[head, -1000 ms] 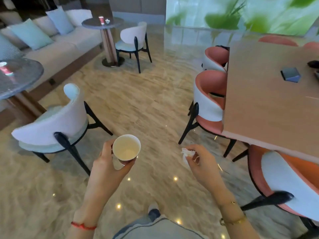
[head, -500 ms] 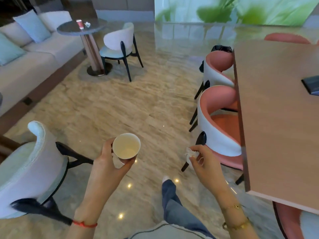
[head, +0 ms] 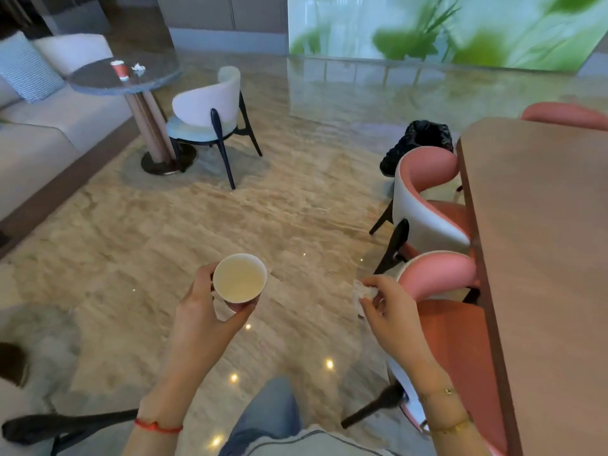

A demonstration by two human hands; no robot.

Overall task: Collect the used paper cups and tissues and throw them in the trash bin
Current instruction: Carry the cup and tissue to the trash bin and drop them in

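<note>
Nearest, a paper cup (head: 239,278) is held upright in the left hand (head: 200,312), fingers and thumb curled round its wall below the rim, while a crumpled tissue (head: 361,292) is pinched in the fingertips of the right hand (head: 390,311). Both are judged light; the thin-walled cup would likely be crushed by a hard squeeze, so a loose hold below the stiffer rim seems best, and the soft tissue can simply be bunched. Well beyond both grips, a black trash bag (head: 424,136) is seen behind a pink chair (head: 424,192), and farther left a red cup (head: 120,70) and another tissue (head: 139,68) are left on a round table (head: 98,83).
</note>
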